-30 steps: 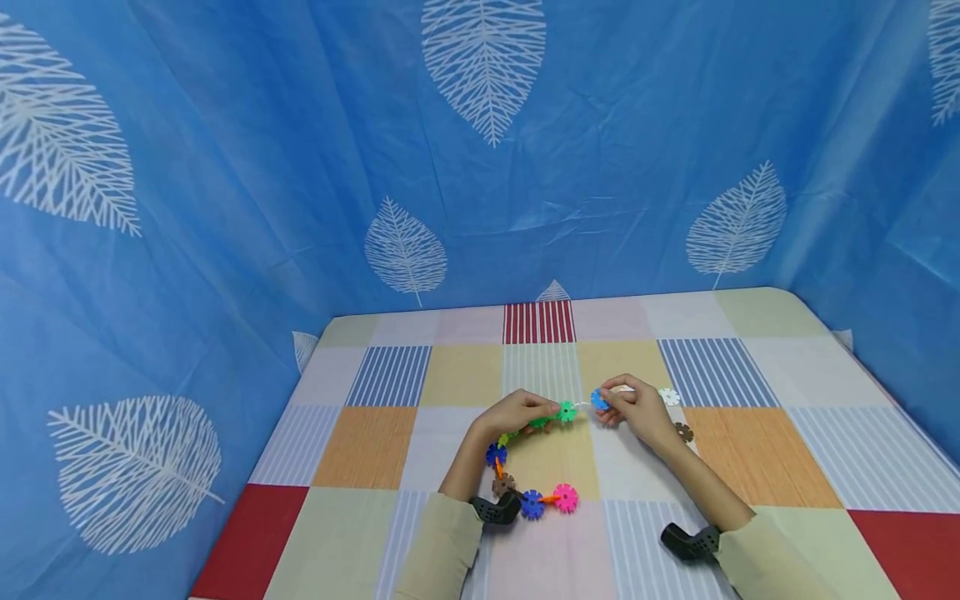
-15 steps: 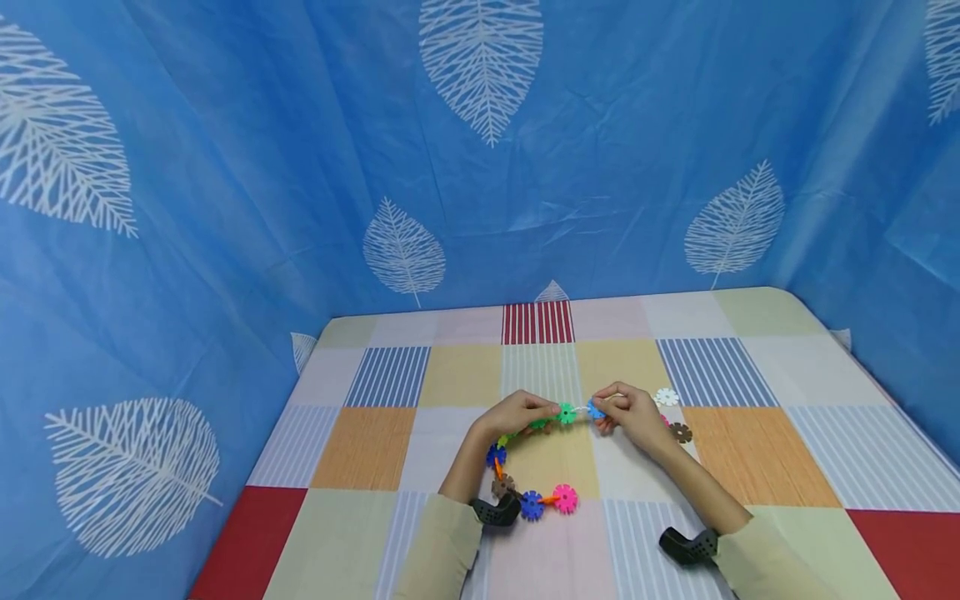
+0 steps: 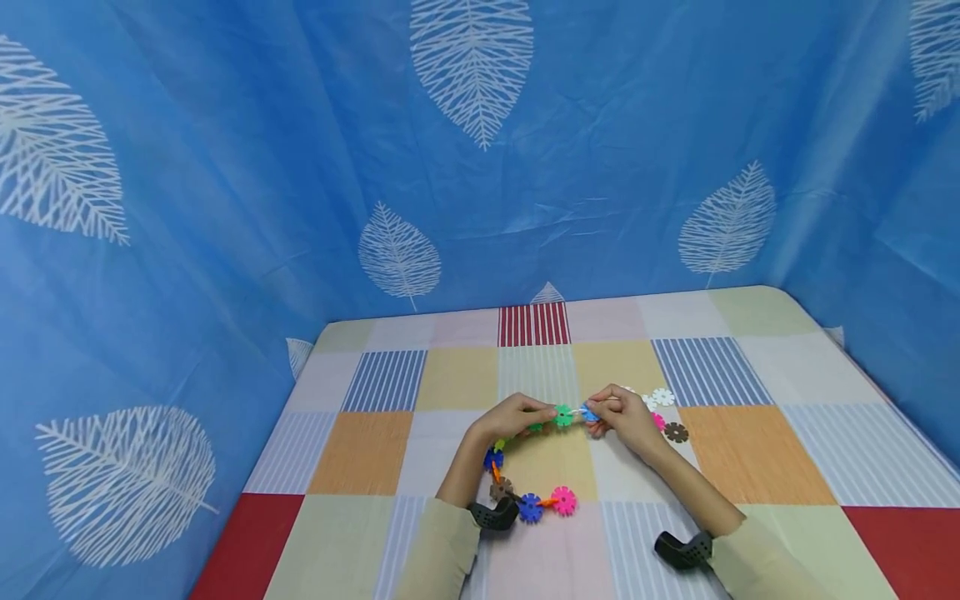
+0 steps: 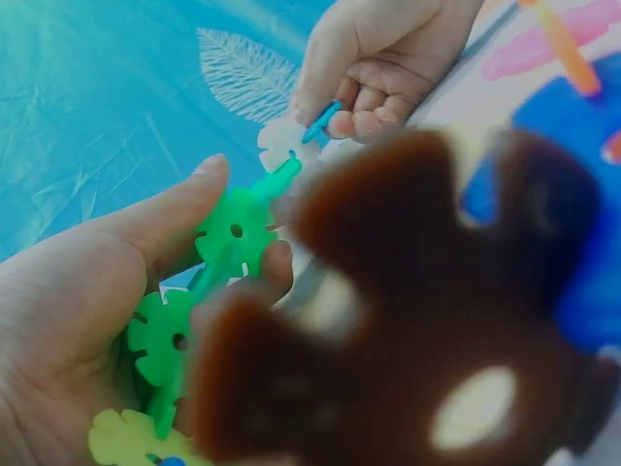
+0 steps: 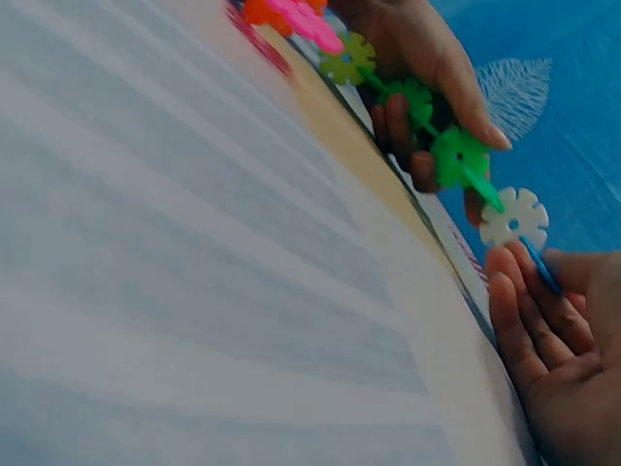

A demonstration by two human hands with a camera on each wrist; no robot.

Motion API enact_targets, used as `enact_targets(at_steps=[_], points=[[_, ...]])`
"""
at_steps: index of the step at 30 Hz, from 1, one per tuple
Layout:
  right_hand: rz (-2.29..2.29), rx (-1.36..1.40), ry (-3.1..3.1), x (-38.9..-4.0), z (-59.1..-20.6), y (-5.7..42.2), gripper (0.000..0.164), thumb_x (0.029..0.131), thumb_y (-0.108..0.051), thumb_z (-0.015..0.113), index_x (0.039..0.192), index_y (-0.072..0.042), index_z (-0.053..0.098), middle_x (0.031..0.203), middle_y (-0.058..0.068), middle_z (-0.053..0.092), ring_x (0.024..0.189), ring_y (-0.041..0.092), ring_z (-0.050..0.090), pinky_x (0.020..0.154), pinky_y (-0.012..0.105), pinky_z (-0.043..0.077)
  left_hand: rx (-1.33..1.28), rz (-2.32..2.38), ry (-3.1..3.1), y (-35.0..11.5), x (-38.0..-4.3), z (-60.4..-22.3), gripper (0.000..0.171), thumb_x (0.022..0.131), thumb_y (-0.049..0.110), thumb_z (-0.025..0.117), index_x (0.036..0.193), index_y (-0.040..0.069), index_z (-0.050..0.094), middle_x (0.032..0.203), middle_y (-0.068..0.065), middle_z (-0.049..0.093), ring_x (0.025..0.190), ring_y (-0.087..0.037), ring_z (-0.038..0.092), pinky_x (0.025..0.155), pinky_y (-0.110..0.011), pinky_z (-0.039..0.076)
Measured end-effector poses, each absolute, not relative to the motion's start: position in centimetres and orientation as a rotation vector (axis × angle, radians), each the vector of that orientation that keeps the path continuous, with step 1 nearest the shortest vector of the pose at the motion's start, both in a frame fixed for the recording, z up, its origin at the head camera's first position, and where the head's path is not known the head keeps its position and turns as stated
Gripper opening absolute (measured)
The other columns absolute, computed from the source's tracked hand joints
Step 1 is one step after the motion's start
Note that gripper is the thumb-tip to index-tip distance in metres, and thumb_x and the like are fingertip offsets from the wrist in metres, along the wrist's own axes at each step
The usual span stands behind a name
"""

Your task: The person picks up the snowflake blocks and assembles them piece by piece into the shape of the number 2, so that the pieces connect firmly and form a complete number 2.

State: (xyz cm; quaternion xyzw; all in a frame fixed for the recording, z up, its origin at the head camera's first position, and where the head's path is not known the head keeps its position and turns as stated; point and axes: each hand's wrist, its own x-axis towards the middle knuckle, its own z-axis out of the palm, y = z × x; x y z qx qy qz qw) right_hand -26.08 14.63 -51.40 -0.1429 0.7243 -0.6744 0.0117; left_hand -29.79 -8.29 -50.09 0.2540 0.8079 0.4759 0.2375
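Observation:
A chain of notched plastic snowflake discs curves across the cloth, from a pink disc (image 3: 564,501) through dark blue, brown and yellow-green ones to green. My left hand (image 3: 517,416) holds its green part, thumb and fingers about a green disc (image 4: 236,231). Beyond that, a white disc (image 5: 514,218) stands at the chain's end. My right hand (image 3: 628,422) pinches a blue disc (image 5: 540,264) edge-on against the white disc's rim; how deep the notches engage is hard to tell. A blurred brown disc (image 4: 388,243) covers much of the left wrist view.
Right of my right hand lie loose discs: a white one (image 3: 663,397), a pink one (image 3: 658,422) and a brown one (image 3: 677,432). A patchwork cloth (image 3: 750,458) covers the table. Blue leaf-print curtains (image 3: 600,167) stand around its back and sides.
My right hand has moved left and slightly down, bringing the blue disc from a gap away up to the white disc. The loose pink disc has come into sight. My left hand stays nearly still.

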Motion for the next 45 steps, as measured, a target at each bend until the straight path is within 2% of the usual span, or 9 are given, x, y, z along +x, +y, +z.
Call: enact_targets(at_steps=[8,13,17,22,26,31,35,38,45], points=[[-1.725,-0.726,2.539,-25.7,-50.2,14.5,0.035,0.089,-0.01,0.062,0.121,0.002,0.057,0.116,0.019,0.059,0.102,0.03,0.057,0.082,0.027,0.049,0.658,1.334,2.181,-8.6,-29.8,-50.2,0.032,0.094,0.031,0.053,0.102,0.005,0.071,0.083,-0.002,0.066,0.051,-0.013,0.049,0.049,-0.024,0.044],[-1.636,-0.87,2.691,-26.8,-52.6,14.8,0.03,0.08,-0.014,0.071,0.11,-0.009,0.067,0.107,0.007,0.065,0.087,0.014,0.06,0.067,0.022,0.05,0.628,1.355,2.231,-8.5,-29.7,-50.1,0.033,0.094,0.029,0.053,0.114,0.006,0.066,0.093,-0.007,0.068,0.074,-0.018,0.063,0.065,-0.028,0.052],[-1.635,-0.833,2.825,-27.3,-53.4,14.9,0.028,0.075,-0.017,0.077,0.102,-0.014,0.071,0.097,0.001,0.068,0.071,0.005,0.056,0.057,0.021,0.046,0.704,1.332,2.331,-8.9,-29.3,-48.9,0.034,0.098,0.026,0.047,0.119,0.005,0.062,0.114,-0.009,0.063,0.106,-0.022,0.058,0.087,-0.033,0.047],[-1.6,-0.639,2.995,-27.6,-53.4,15.1,0.03,0.072,-0.022,0.079,0.1,-0.015,0.071,0.093,0.003,0.068,0.065,0.01,0.054,0.052,0.024,0.043,0.742,1.381,2.357,-10.5,-28.4,-46.4,0.035,0.1,0.017,0.041,0.129,0.0,0.051,0.129,-0.017,0.052,0.122,-0.029,0.045,0.099,-0.04,0.038],[-1.551,-0.437,3.155,-27.5,-53.4,15.3,0.033,0.071,-0.023,0.08,0.1,-0.012,0.071,0.093,0.012,0.066,0.08,0.023,0.06,0.06,0.034,0.048,0.659,1.506,2.286,-12.0,-28.6,-46.3,0.045,0.097,0.014,0.048,0.139,0.001,0.037,0.138,-0.024,0.038,0.127,-0.036,0.037,0.1,-0.047,0.036],[-1.443,-0.231,3.384,-27.3,-53.5,15.6,0.037,0.068,-0.026,0.082,0.097,-0.006,0.071,0.085,0.017,0.066,0.079,0.032,0.058,0.071,0.046,0.042,0.472,1.626,2.317,-13.8,-29.4,-47.8,0.06,0.088,0.015,0.063,0.139,0.001,0.035,0.133,-0.025,0.04,0.121,-0.038,0.041,0.095,-0.051,0.039],[-1.249,-0.148,3.551,-26.7,-53.3,15.5,0.042,0.065,-0.034,0.082,0.093,-0.004,0.071,0.076,0.016,0.067,0.074,0.031,0.055,0.07,0.048,0.032,0.354,1.587,2.377,-14.4,-29.9,-49.1,0.055,0.087,0.018,0.066,0.132,-0.002,0.042,0.104,-0.019,0.06,0.092,-0.029,0.06,0.075,-0.04,0.052],[-1.116,-0.178,3.597,-25.8,-53.1,15.1,0.043,0.065,-0.041,0.081,0.09,-0.006,0.072,0.071,0.012,0.066,0.072,0.029,0.055,0.068,0.048,0.029,0.273,1.585,2.318,-14.1,-30.0,-49.4,0.05,0.088,0.017,0.063,0.129,-0.004,0.042,0.088,-0.016,0.065,0.073,-0.024,0.065,0.066,-0.034,0.054],[-1.027,-0.331,3.546,-22.5,-52.3,12.8,0.037,0.067,-0.048,0.077,0.081,-0.013,0.073,0.08,0.003,0.069,0.073,0.022,0.053,0.067,0.045,0.029,0.149,1.646,2.274,-13.9,-29.8,-49.2,0.041,0.09,0.005,0.059,0.127,-0.006,0.044,0.088,-0.017,0.066,0.075,-0.024,0.066,0.068,-0.032,0.055]])
